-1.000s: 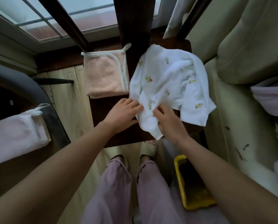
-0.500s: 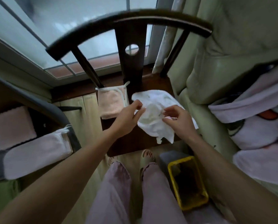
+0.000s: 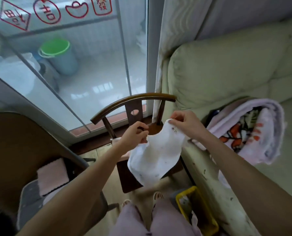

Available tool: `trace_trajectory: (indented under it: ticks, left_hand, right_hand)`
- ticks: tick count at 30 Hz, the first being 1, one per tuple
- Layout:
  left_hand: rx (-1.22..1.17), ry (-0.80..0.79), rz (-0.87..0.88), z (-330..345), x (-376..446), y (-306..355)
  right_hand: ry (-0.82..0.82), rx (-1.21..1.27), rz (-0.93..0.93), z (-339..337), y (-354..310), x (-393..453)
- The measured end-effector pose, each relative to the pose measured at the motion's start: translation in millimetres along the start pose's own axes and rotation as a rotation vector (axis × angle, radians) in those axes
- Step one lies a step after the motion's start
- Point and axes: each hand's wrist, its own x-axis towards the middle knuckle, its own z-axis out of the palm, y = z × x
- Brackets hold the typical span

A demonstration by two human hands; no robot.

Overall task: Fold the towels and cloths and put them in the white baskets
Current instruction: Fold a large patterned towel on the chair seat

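Observation:
A white printed cloth (image 3: 154,155) hangs in the air above a dark wooden chair (image 3: 133,103). My left hand (image 3: 133,135) pinches its top left corner and my right hand (image 3: 184,124) pinches its top right corner. The cloth sags between the two hands and drapes down over the chair seat. A folded pink towel (image 3: 52,176) lies on a surface at the lower left. No white basket shows in this view.
A pale green sofa (image 3: 235,68) fills the right side, with a rolled pink patterned blanket (image 3: 249,130) on it. A yellow bin (image 3: 198,212) stands on the floor by my feet. A glass door (image 3: 73,74) is behind the chair.
Both hands have lifted the white cloth off the chair seat and spread it by its top corners. My head has tilted up, so the pink cloth on the chair is now mostly hidden.

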Motion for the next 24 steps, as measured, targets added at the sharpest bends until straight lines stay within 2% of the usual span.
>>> trace_trajectory:
  ticks: [2,4,6,8,14,18,21,24]
  left_hand:
    - [0.030,-0.047,0.100,-12,-12,24]
    - [-0.046,-0.127,0.156,-21,-20,43]
    - [-0.072,-0.205,0.168,-27,-26,55]
    - [0.006,-0.273,0.173,-25,-30,57]
    - [0.113,-0.302,0.152,-24,-34,49]
    - [0.082,-0.351,0.180,-20,-38,52]
    - [-0.106,-0.377,0.210,-20,-41,48]
    - [-0.377,-0.301,0.169,-28,-44,48]
  right_hand:
    - [-0.091,-0.013,-0.034,-11,-16,-1]
    - [-0.173,-0.071,-0.073,-16,-32,-1]
    - [-0.195,-0.076,-0.113,-18,-47,0]
    - [-0.202,-0.041,-0.138,-21,-59,-1]
    - [-0.265,-0.060,-0.105,-26,-73,-9]
    - [-0.252,-0.026,-0.080,-20,-78,-24]
    - [-0.240,-0.007,-0.057,-21,-78,-33]
    - [-0.276,0.002,0.002,-26,-71,-45]
